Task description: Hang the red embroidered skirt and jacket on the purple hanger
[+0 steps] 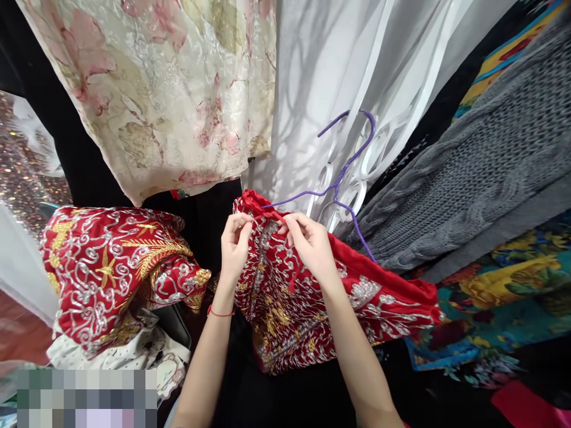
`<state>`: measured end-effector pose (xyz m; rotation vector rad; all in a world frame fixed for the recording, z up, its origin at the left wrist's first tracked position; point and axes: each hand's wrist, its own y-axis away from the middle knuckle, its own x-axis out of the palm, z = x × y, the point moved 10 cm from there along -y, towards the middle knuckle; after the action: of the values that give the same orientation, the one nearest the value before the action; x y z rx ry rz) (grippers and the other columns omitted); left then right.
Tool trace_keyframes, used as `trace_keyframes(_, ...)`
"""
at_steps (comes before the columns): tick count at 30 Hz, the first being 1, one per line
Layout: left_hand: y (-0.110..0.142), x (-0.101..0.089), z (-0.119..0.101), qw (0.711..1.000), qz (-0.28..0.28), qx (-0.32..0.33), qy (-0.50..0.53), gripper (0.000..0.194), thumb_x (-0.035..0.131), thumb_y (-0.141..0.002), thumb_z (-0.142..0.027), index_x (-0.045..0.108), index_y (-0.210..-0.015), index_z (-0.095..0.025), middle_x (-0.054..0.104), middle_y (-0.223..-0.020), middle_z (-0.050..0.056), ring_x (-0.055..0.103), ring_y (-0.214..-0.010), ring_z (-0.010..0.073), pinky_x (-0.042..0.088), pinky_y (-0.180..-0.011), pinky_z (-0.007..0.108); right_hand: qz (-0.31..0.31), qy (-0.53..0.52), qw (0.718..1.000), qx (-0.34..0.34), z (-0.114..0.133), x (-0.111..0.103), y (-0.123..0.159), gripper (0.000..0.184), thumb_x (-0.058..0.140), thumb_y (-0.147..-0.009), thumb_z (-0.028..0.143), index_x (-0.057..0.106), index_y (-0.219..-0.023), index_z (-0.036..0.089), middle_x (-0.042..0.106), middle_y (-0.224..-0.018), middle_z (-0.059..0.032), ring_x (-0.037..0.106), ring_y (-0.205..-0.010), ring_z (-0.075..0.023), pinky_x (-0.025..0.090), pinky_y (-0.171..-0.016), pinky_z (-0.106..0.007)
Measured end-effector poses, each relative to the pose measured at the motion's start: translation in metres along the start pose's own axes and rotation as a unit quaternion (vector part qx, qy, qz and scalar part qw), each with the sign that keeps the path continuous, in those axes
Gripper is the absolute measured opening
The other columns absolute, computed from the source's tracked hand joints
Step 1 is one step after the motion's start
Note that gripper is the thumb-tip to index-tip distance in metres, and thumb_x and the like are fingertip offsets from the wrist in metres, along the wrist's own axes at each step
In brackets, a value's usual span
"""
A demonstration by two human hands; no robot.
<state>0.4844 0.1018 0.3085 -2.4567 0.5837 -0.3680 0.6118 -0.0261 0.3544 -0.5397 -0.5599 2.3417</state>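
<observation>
In front of me a red skirt-like garment with silver and gold embroidery hangs from a purple wire hanger. The hanger's hook points up, and its lower part goes into the red waistband. At the waistband's left part, my left hand pinches a thin red drawstring. A short way to the right, my right hand has its fingers closed on the same drawstring. One loose end of it dangles below the right hand. The right fingertips are partly hidden.
Another red embroidered piece lies bunched at left on white spotted cloth. A cream floral cloth hangs at upper left. White metal scrollwork stands behind the hanger. A grey knit and a teal floral cloth hang at right.
</observation>
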Motion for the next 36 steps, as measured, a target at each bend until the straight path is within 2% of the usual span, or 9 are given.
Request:
trace_keyframes(4, 0.004, -0.003, 0.012, 0.991, 0.024, -0.033, -0.129, 0.018, 0.062, -0.084, -0.024, 0.073, -0.071, -0.019, 0.067, -0.075, 0.002, 0.056, -0.067, 0.0122, 0.042, -0.066, 0.025, 0.056, 0.061, 0.996, 0.023, -0.005, 0.014, 0.002, 0.018, 0.053, -0.094, 0.029, 0.067, -0.089, 0.019, 0.062, -0.062, 0.0025, 0.056, -0.055, -0.0115, 0.044, -0.058, -0.024)
trace_keyframes(8, 0.007, -0.033, 0.020, 0.985, -0.161, -0.043, -0.040, 0.020, 0.068, -0.084, -0.036, 0.076, -0.082, -0.018, 0.065, -0.072, 0.000, 0.052, -0.061, 0.0098, 0.041, -0.061, 0.023, 0.128, 0.056, 0.990, -0.004, 0.003, 0.032, 0.004, 0.010, 0.065, -0.087, 0.026, 0.073, -0.087, 0.020, 0.065, -0.067, 0.0025, 0.055, -0.059, -0.0116, 0.045, -0.064, -0.026)
trace_keyframes(10, 0.007, -0.035, 0.021, 0.978, -0.190, -0.029, 0.079, 0.027, 0.070, -0.083, -0.045, 0.077, -0.083, -0.019, 0.059, -0.064, -0.002, 0.046, -0.056, 0.0080, 0.039, -0.056, 0.022, 0.142, 0.019, 0.990, -0.008, 0.007, 0.035, 0.005, 0.010, 0.067, -0.085, 0.026, 0.075, -0.087, 0.020, 0.067, -0.070, 0.0018, 0.054, -0.061, -0.0116, 0.044, -0.063, -0.026)
trace_keyframes(13, 0.000, -0.011, 0.010, 0.988, -0.053, -0.024, 0.143, 0.029, 0.081, -0.073, -0.047, 0.076, -0.071, -0.019, 0.054, -0.061, -0.002, 0.045, -0.056, 0.0077, 0.038, -0.055, 0.022, 0.122, -0.038, 0.992, -0.013, 0.011, 0.029, 0.004, 0.014, 0.066, -0.087, 0.025, 0.078, -0.092, 0.019, 0.067, -0.073, 0.0002, 0.054, -0.063, -0.0118, 0.044, -0.062, -0.026)
trace_keyframes(17, 0.011, 0.016, -0.010, 0.985, 0.156, -0.041, 0.065, 0.020, 0.086, -0.069, -0.036, 0.077, -0.076, -0.019, 0.062, -0.078, 0.002, 0.056, -0.072, 0.0129, 0.045, -0.066, 0.025, 0.137, 0.025, 0.984, -0.112, 0.025, 0.026, 0.005, 0.019, 0.063, -0.092, 0.025, 0.079, -0.101, 0.022, 0.067, -0.086, -0.0014, 0.054, -0.064, -0.0107, 0.045, -0.060, -0.025)
trace_keyframes(21, 0.023, 0.020, -0.011, 0.971, 0.227, -0.075, -0.007, 0.022, 0.081, -0.076, -0.038, 0.075, -0.083, -0.018, 0.065, -0.087, 0.003, 0.057, -0.079, 0.0147, 0.047, -0.074, 0.026, 0.191, 0.137, 0.946, -0.224, 0.035, 0.034, 0.018, 0.024, 0.054, -0.099, 0.025, 0.077, -0.106, 0.023, 0.064, -0.096, -0.0048, 0.062, -0.083, -0.0152, 0.051, -0.076, -0.030)
trace_keyframes(24, 0.027, 0.023, -0.010, 0.967, 0.242, -0.079, -0.028, 0.023, 0.078, -0.080, -0.039, 0.074, -0.088, -0.018, 0.066, -0.086, 0.003, 0.057, -0.079, 0.0153, 0.047, -0.076, 0.027, 0.200, 0.222, 0.922, -0.247, 0.032, 0.039, 0.025, 0.026, 0.049, -0.102, 0.027, 0.073, -0.111, 0.022, 0.065, -0.101, -0.0063, 0.063, -0.081, -0.0148, 0.051, -0.075, -0.028)
trace_keyframes(31, 0.023, 0.015, -0.023, 0.987, 0.148, -0.039, -0.053, 0.019, 0.059, -0.093, -0.037, 0.065, -0.090, -0.019, 0.064, -0.080, 0.000, 0.056, -0.071, 0.0120, 0.045, -0.070, 0.024, 0.068, 0.258, 0.943, -0.199, 0.023, 0.028, 0.029, 0.021, 0.045, -0.102, 0.026, 0.064, -0.108, 0.019, 0.070, -0.101, -0.0068, 0.067, -0.085, -0.0174, 0.049, -0.070, -0.026)
trace_keyframes(36, 0.007, -0.005, -0.038, 0.983, 0.023, 0.026, -0.182, 0.016, 0.047, -0.099, -0.036, 0.053, -0.098, -0.022, 0.062, -0.069, -0.002, 0.057, -0.059, 0.0113, 0.042, -0.060, 0.022, -0.023, 0.218, 0.967, -0.132, 0.010, 0.007, 0.036, 0.017, 0.046, -0.100, 0.026, 0.062, -0.101, 0.019, 0.071, -0.095, -0.0055, 0.065, -0.075, -0.0164, 0.048, -0.068, -0.027)
